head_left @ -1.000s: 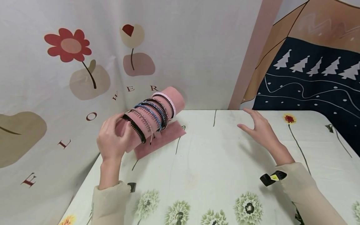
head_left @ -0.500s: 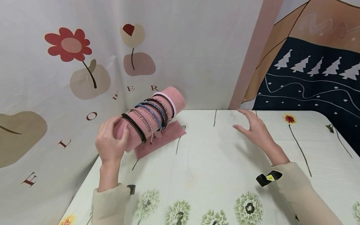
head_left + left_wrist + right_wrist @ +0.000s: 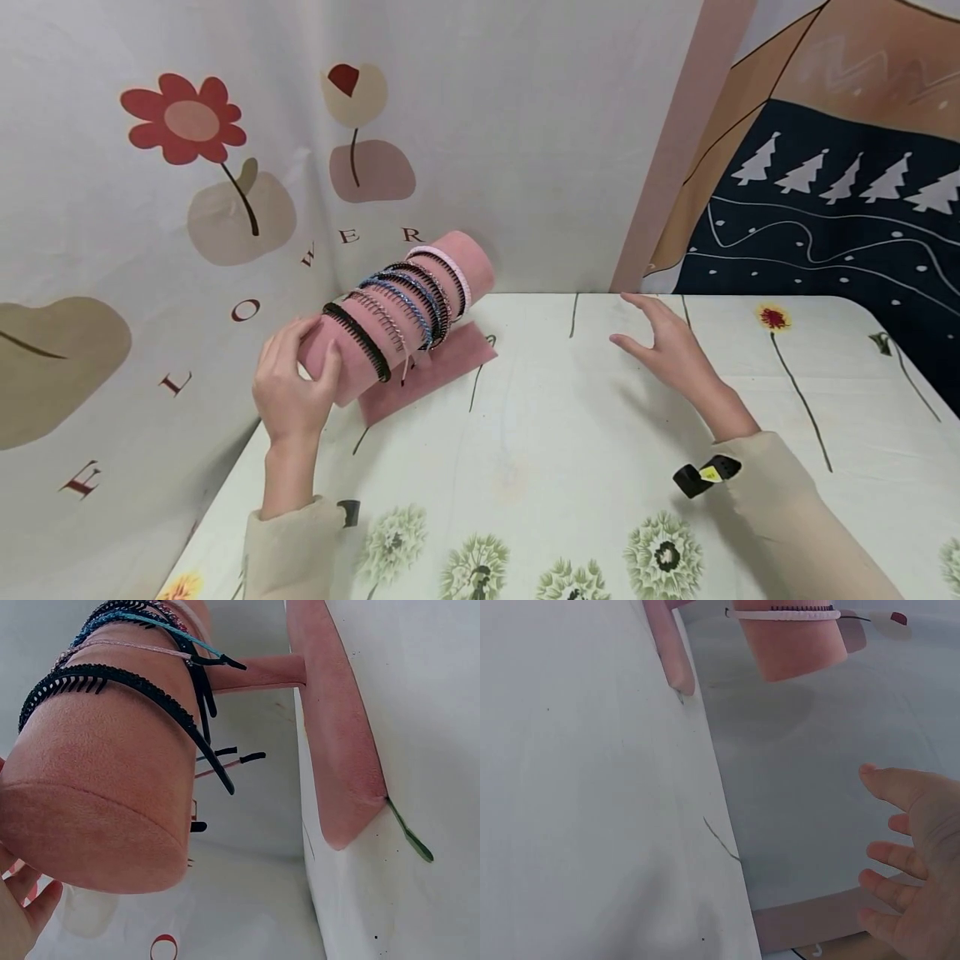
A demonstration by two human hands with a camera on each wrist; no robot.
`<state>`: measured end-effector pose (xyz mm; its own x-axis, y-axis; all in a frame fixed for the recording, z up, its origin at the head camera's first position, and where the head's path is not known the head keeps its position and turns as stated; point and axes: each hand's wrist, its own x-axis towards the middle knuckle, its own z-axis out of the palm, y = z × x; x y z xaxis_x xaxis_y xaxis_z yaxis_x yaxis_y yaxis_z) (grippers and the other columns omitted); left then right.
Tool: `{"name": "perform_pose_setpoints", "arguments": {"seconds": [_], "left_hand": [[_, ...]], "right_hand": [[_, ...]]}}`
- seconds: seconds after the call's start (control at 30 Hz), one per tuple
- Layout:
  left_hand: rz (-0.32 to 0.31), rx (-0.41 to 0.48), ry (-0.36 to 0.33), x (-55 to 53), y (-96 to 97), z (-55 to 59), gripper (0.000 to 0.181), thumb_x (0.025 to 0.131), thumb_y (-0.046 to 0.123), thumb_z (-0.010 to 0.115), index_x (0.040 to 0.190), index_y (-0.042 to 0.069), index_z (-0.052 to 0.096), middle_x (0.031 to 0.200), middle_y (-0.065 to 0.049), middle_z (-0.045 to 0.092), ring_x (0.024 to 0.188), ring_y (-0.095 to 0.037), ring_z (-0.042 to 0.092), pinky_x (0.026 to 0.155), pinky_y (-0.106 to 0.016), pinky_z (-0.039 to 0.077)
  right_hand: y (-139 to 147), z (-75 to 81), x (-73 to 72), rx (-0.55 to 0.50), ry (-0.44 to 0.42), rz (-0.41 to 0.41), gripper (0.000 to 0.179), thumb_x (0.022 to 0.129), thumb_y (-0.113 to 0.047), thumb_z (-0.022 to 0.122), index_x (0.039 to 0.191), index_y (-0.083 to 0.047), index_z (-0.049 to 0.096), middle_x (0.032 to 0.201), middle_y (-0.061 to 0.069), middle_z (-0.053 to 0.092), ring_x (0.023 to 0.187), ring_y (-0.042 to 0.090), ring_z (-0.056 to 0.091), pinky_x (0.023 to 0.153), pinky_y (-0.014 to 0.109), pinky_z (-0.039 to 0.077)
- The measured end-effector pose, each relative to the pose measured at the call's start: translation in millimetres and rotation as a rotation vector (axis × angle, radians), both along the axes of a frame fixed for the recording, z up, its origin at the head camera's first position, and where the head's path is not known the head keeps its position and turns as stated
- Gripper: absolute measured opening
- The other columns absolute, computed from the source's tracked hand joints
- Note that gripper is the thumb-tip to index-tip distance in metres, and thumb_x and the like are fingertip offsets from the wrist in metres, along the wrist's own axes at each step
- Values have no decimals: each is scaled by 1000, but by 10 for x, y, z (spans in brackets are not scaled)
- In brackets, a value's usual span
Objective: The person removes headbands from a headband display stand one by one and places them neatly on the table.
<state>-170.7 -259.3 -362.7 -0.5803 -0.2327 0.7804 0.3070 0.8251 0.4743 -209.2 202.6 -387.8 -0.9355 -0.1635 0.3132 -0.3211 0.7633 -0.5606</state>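
In the head view a pink velvety headband stand, a padded roll (image 3: 333,354) above a flat pink base (image 3: 420,379), stands at centre-left. Several toothed headbands ring the roll: a black one (image 3: 358,340) nearest the left end, then a pale pink braided one (image 3: 384,319), blue and dark ones, and a white-pink one (image 3: 452,271) toward the far end. At the roll's left end, my left hand (image 3: 292,383) has thumb and fingers spread about it; whether they press on it is unclear. My right hand (image 3: 671,350) hovers over the table with fingers apart, holding nothing.
A white cloth with printed flowers covers the table (image 3: 540,467). Behind and left hangs a pale printed curtain (image 3: 525,150), close to the stand. At the right back is a dark cloth with white trees (image 3: 825,225).
My left hand has slid slightly left and down, off the black headband toward the roll's end. The right hand has drifted left. The stand has stayed put.
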Motion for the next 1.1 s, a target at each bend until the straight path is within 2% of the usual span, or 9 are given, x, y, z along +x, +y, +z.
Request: {"name": "perform_pose_setpoints", "arguments": {"seconds": [0.23, 0.43, 0.77, 1.1], "left_hand": [[-10, -3, 10, 11, -18, -24, 36, 88, 23, 66, 120, 9, 71, 119, -12, 72, 120, -31, 61, 108, -41, 45], [-18, -12, -10, 24, -26, -29, 36, 90, 25, 65, 120, 6, 70, 122, -12, 71, 123, -31, 60, 111, -40, 42], [-20, 37, 13, 6, -5, -63, 33, 88, 21, 68, 119, 9, 72, 122, -8, 72, 118, -31, 61, 105, -38, 45], [-25, 58, 18, 3, -5, -73, 33, 87, 22, 71, 118, 12, 72, 121, -6, 72, 117, -30, 61, 104, -36, 45]], "right_hand": [[-64, -7, -8, -5, 12, 14, 68, 92, -23, 70, 151, -6, 39, 152, 21, 43, 142, 40, 39, 112, 60, 35], [-131, -11, -16, -7, 18, 25, 67, 93, -24, 70, 150, -6, 40, 153, 20, 43, 142, 39, 39, 113, 59, 35], [-222, -11, -22, -9, 17, 41, 67, 93, -26, 70, 150, -8, 41, 152, 18, 45, 142, 37, 40, 113, 57, 36], [-311, -31, -29, -42, 15, 55, 66, 93, -26, 69, 150, -9, 42, 152, 18, 45, 141, 37, 41, 113, 56, 36]]}}
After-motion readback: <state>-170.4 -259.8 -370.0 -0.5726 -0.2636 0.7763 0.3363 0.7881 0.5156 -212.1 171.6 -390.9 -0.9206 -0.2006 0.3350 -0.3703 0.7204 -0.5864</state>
